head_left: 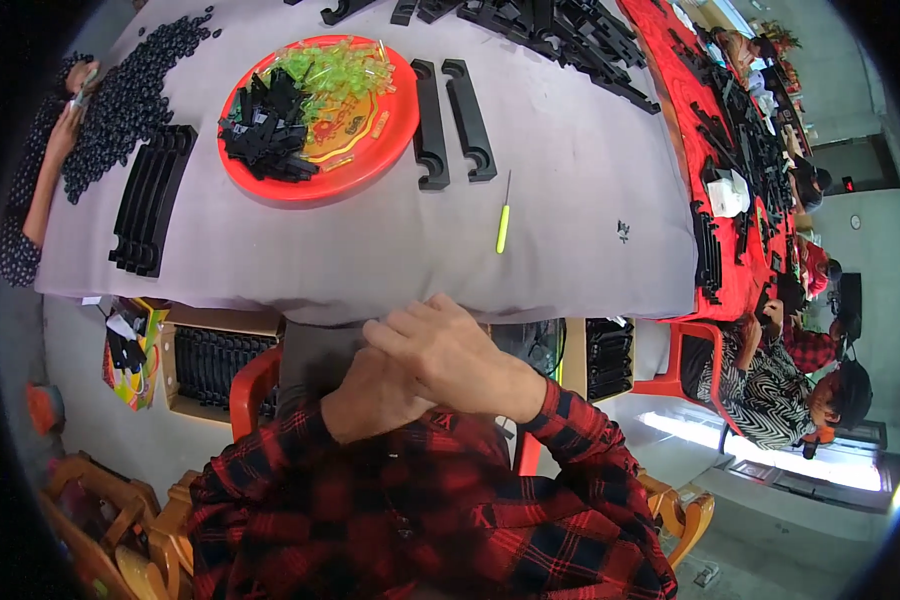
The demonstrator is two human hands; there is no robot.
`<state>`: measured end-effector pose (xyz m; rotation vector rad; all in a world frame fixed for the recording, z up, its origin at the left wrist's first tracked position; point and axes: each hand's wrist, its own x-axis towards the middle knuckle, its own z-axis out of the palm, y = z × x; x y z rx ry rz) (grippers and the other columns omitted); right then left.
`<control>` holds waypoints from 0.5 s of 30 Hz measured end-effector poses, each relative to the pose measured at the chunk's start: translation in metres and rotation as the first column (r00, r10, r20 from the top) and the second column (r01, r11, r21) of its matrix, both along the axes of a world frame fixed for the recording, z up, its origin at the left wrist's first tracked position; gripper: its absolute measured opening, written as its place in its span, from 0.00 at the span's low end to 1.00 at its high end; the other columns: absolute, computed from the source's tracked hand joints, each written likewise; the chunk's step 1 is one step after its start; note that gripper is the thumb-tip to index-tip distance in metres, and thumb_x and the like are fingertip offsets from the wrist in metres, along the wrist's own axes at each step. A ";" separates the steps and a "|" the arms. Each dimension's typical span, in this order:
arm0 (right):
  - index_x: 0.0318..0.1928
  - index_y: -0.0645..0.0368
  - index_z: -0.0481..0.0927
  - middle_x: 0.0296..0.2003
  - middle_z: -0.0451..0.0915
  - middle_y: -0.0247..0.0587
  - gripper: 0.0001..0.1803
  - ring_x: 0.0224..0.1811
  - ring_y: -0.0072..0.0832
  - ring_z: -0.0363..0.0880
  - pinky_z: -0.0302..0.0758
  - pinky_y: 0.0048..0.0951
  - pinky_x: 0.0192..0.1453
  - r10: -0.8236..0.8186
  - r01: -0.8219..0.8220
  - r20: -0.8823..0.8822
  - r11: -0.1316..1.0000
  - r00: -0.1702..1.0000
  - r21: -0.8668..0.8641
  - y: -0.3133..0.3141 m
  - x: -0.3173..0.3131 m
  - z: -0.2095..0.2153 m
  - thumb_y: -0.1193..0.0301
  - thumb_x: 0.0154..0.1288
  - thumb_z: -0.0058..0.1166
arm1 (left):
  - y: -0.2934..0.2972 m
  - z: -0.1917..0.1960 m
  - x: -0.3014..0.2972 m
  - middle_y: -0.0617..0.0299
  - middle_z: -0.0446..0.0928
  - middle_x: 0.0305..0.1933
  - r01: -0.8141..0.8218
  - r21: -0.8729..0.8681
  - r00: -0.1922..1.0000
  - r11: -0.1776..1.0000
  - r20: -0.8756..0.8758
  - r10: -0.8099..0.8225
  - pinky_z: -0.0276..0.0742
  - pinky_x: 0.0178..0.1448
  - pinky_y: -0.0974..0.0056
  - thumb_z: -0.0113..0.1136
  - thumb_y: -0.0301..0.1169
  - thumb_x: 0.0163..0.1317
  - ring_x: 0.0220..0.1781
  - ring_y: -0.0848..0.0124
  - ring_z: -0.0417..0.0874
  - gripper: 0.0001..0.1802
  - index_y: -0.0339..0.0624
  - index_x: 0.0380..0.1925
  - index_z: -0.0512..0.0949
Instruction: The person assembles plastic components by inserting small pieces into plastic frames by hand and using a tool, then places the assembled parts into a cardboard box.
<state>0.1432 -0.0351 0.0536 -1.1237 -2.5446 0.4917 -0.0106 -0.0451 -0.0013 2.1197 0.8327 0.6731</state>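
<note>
My right hand (450, 355) lies over my left hand (375, 395) at the table's front edge, its fingers curled round it. The left hand's fingers are hidden underneath. On the grey cloth ahead lies a thin screwdriver-like tool with a yellow-green handle (503, 230). Left of it are two long black plastic bars with hooked ends (431, 130) (469, 120). A red round plate (340, 185) holds small black plastic parts (268, 130) and clear yellow-green pieces (345, 75). A few tiny dark bits (623, 231) lie to the right.
A stack of black bars (153, 200) and a pile of small black pieces (135, 120) lie left, by another person's hands (70, 115). More black bars (560, 35) lie at the back. Boxes of black parts (220, 365) stand below. Several people sit along a red-covered table (685, 130).
</note>
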 end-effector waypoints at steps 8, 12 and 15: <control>0.47 0.55 0.76 0.30 0.73 0.35 0.26 0.36 0.35 0.76 0.68 0.35 0.38 -0.097 0.097 -0.031 0.995 0.995 0.017 -0.010 -0.002 -0.004 0.73 0.42 0.65 | 0.003 -0.006 -0.004 0.51 0.79 0.32 0.057 -0.076 0.998 0.995 -0.028 -0.060 0.76 0.36 0.47 0.63 0.36 0.57 0.36 0.50 0.82 0.13 0.40 0.38 0.79; 0.44 0.57 0.80 0.30 0.76 0.38 0.20 0.34 0.38 0.77 0.72 0.39 0.37 -0.154 0.165 -0.142 0.984 0.978 0.068 -0.004 0.006 0.000 0.74 0.46 0.66 | 0.012 -0.006 -0.014 0.49 0.80 0.29 0.034 0.057 0.997 0.998 -0.069 -0.030 0.77 0.34 0.53 0.61 0.34 0.60 0.31 0.53 0.83 0.11 0.38 0.38 0.80; 0.42 0.62 0.82 0.36 0.82 0.46 0.14 0.37 0.45 0.82 0.79 0.38 0.43 -0.288 0.301 -0.155 0.951 0.945 0.068 0.003 0.044 0.024 0.73 0.55 0.67 | 0.044 -0.005 -0.055 0.45 0.82 0.31 -0.327 -0.353 0.928 0.877 0.057 0.369 0.79 0.34 0.62 0.58 0.25 0.64 0.29 0.58 0.86 0.09 0.36 0.42 0.83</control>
